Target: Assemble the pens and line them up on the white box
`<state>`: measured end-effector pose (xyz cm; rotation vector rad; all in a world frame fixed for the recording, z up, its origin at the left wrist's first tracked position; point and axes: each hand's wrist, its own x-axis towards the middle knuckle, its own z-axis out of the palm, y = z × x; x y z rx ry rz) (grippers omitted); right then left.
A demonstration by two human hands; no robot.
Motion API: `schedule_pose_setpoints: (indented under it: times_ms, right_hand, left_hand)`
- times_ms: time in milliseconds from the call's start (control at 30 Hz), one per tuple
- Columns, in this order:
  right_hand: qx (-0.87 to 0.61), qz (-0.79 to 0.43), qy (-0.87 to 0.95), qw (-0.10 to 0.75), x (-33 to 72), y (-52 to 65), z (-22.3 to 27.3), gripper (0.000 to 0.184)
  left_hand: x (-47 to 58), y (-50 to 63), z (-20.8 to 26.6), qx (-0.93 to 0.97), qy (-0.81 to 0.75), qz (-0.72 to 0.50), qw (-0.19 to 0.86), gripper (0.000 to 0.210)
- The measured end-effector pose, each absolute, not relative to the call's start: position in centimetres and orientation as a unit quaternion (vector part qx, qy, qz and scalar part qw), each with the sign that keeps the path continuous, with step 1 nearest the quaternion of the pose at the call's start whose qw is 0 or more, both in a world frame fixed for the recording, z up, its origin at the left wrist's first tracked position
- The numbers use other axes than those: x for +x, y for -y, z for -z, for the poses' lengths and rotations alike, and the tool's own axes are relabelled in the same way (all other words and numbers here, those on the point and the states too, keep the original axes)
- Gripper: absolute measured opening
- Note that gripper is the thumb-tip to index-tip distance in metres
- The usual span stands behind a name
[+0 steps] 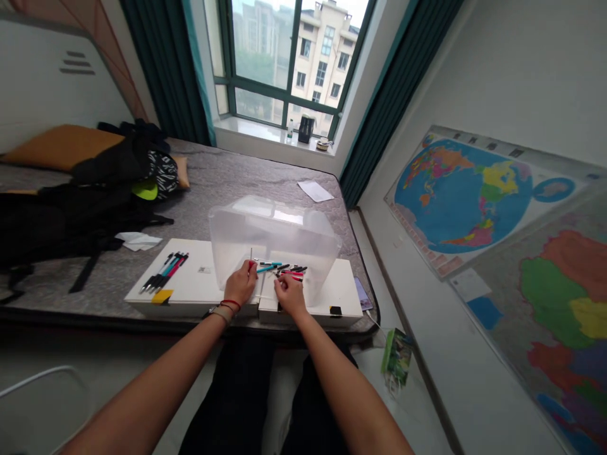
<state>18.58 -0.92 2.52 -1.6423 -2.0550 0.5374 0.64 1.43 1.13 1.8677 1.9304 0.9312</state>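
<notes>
Pinched in my left hand [240,282] is a red pen part [251,265], with a thin dark rod standing up from it. My right hand [290,294] has its fingers closed at the near edge of a pile of pen parts [291,270]; whatever is between those fingers is too small to make out. Blue, black and red pieces make up the pile, inside the opening of a clear plastic bin [279,237] lying on its side. To the left, several pens [165,273] in black, teal and pink lie in a row on a white box [196,291].
A second white box [348,294] sits under the bin's right side, on the grey mattress [208,164]. Black bags [104,170] and a tissue [137,241] lie left. A phone [363,294] with a cable is at the right edge, a green box [397,355] below.
</notes>
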Motion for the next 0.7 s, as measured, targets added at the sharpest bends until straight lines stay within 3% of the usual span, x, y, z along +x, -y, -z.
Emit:
schedule_pose_setpoints:
  times_ms: [200, 400, 700]
  right_hand:
    - [-0.614, -0.252, 0.67, 0.332, 19.8, -0.1, -1.7, 0.033]
    - [-0.613, -0.326, 0.635, 0.337, 20.6, -0.9, -1.6, 0.034]
    - [-0.607, -0.225, 0.681, 0.342, 19.8, -0.2, -1.3, 0.023]
  left_hand:
    - [0.0, -1.2, -1.4, 0.661, -0.619, -0.371, 0.205, 0.028]
    - [-0.2, 0.0, -1.3, 0.619, -0.627, -0.428, 0.204, 0.033]
    - [0.0, 0.2, -0.6, 0.597, -0.643, -0.438, 0.195, 0.033]
